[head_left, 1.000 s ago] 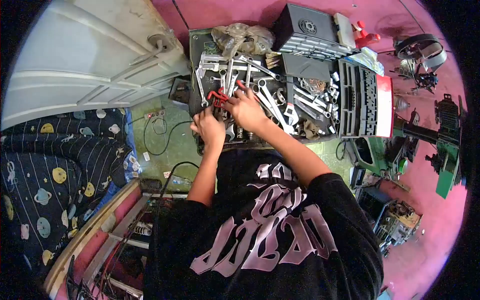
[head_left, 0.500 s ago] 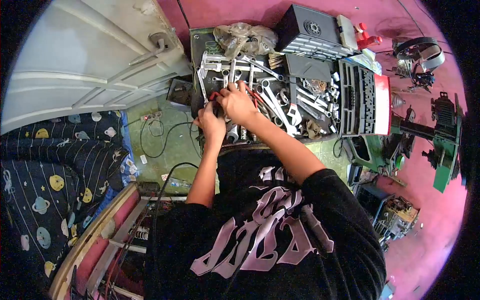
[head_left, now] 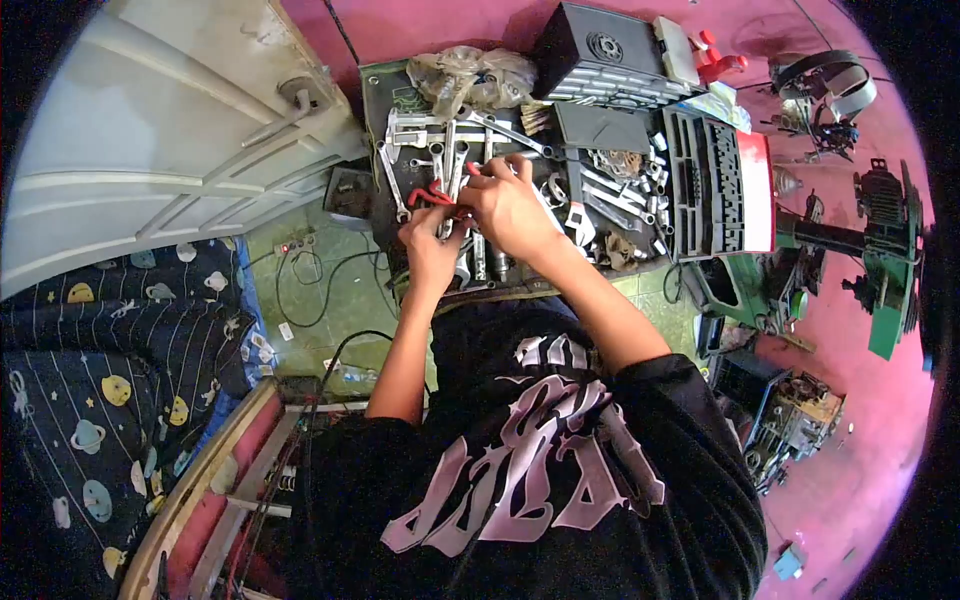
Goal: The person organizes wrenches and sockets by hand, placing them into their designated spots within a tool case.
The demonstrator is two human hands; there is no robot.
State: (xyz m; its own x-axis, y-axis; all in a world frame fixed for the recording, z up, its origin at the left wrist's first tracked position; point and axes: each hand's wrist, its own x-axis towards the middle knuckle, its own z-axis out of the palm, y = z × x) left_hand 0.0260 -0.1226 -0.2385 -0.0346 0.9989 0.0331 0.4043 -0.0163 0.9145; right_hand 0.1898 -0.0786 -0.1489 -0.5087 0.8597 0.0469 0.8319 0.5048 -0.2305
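Note:
Both hands meet over a table covered with metal tools. My left hand [head_left: 430,243] is closed at the fingertips on a small dark object that I cannot make out. Close against it on the right, my right hand [head_left: 510,208] is curled around a red-handled tool [head_left: 430,194], whose handles stick out between and above the hands. Several wrenches [head_left: 392,182] lie left of and above the hands. A caliper [head_left: 425,137] lies at the table's upper left. An adjustable wrench [head_left: 578,222] is right of my right hand.
A black case [head_left: 600,55] and a crumpled plastic bag [head_left: 470,75] stand along the back. Sockets and a black-and-red tool rack [head_left: 705,185] are at the right. A white door [head_left: 180,130] is on the left, above patterned bedding [head_left: 110,370].
The view has shifted slightly. My right hand has turned and its fingers have moved along the red-handled tool, while more of the red handles now shows left of the hands.

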